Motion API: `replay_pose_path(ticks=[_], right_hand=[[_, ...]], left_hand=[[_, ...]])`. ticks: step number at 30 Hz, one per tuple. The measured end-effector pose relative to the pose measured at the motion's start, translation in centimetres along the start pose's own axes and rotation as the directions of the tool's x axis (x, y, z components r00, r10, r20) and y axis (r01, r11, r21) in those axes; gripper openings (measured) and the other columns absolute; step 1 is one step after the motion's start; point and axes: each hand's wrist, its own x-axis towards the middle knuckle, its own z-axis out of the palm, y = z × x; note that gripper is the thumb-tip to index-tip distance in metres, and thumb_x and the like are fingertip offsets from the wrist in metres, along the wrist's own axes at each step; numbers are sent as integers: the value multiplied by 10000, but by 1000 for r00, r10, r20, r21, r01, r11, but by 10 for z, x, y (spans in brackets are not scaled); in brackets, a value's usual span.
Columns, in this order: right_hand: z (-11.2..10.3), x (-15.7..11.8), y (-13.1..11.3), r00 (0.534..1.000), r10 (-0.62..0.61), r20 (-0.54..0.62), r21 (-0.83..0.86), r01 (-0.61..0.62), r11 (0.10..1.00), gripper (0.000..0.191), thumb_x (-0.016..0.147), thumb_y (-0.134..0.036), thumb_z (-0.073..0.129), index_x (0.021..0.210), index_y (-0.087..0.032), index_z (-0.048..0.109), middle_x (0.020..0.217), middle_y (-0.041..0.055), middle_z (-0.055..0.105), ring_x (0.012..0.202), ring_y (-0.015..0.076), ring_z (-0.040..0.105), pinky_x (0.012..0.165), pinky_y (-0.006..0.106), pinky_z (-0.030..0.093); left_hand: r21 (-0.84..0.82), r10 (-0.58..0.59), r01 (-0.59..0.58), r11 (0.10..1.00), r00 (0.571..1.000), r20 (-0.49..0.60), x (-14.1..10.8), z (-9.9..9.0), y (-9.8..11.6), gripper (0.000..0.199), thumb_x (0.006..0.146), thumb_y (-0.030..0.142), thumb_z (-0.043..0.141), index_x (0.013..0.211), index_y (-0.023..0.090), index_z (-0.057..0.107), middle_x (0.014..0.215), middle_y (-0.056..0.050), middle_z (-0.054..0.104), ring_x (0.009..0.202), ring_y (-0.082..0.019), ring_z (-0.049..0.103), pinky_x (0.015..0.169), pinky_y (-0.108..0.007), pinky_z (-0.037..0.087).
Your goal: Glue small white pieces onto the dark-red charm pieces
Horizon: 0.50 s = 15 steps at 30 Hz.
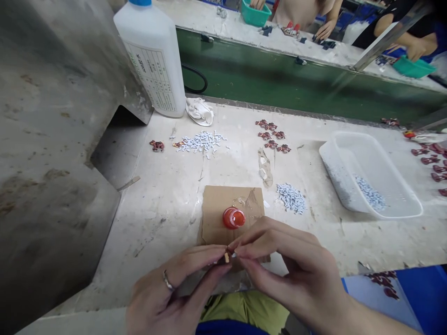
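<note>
My left hand [178, 284], with a ring on one finger, pinches a small dark red and tan figure [226, 257] near the table's front edge. Close against it, my right hand [293, 265] holds a tiny pale piece [233, 255] between thumb and fingertips, at the figure's side. Just beyond both hands, a small red pot [233, 217] stands on a piece of brown cardboard [216, 204]. A pile of small pale blue pieces [291, 198] lies to the right of the cardboard, and a wider pile [202, 142] is farther back.
A white bottle [153, 60] and a crumpled cloth [199, 111] stand back left, beside a metal housing [52, 139]. Brown figures [271, 135] lie in rows. A translucent bin [370, 177] sits right. Across a green divider [244, 70], other people's hands work near teal baskets [256, 14].
</note>
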Motion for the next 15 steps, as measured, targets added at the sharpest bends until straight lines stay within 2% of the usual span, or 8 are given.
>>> replay_pose_path(ticks=[5,8,15], right_hand=[[-1,-1,3,1000,12,20,-2,-12,1000,192,902,-27,674,934,-207,729,920,44,773,825,166,745,712,286,647],[-2,-2,4,999,-4,40,-8,4,1000,215,899,-17,666,964,-212,729,950,47,776,839,171,747,721,290,653],[4,-6,7,999,-32,31,-109,35,993,193,935,-37,645,999,-201,725,939,67,762,830,167,755,671,252,652]], left_hand=[[-52,30,-29,998,1000,1,0,2,-2,224,882,175,775,1046,318,725,1052,123,793,877,-67,781,908,-102,616],[-63,30,-28,998,999,31,0,1,-3,252,890,144,755,1063,323,717,1073,120,790,919,-79,781,926,-126,624],[0,33,-33,999,999,11,-3,0,-7,248,875,158,774,1049,327,721,1053,127,793,869,-70,783,908,-106,624]])
